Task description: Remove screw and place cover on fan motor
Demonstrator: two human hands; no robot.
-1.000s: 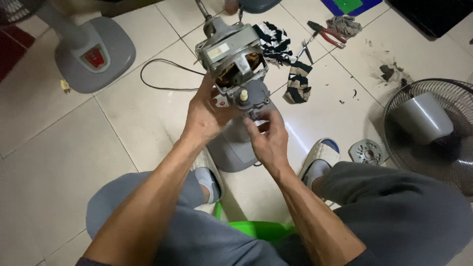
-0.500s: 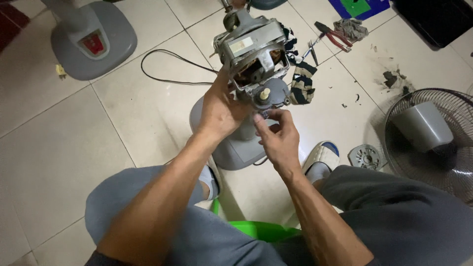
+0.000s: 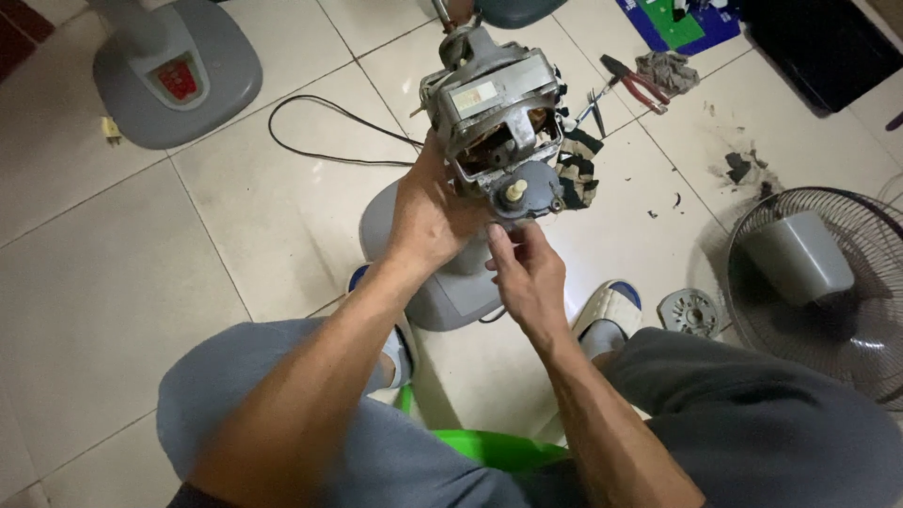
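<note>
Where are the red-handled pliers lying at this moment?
In the head view, the red-handled pliers lie on the tiled floor at the upper right, beside a grey rag and just right of the fan motor that the left hand holds.

The fan motor (image 3: 496, 118) is silver-grey with brown wire inside and a small white knob. The fan base (image 3: 442, 273) under it is grey. The cord (image 3: 329, 132) is black. The pliers (image 3: 632, 83) far right have red handles. The floor (image 3: 113, 273) is pale tile. The stool (image 3: 489, 447) is bright green. The trousers (image 3: 752, 414) are grey.
</note>
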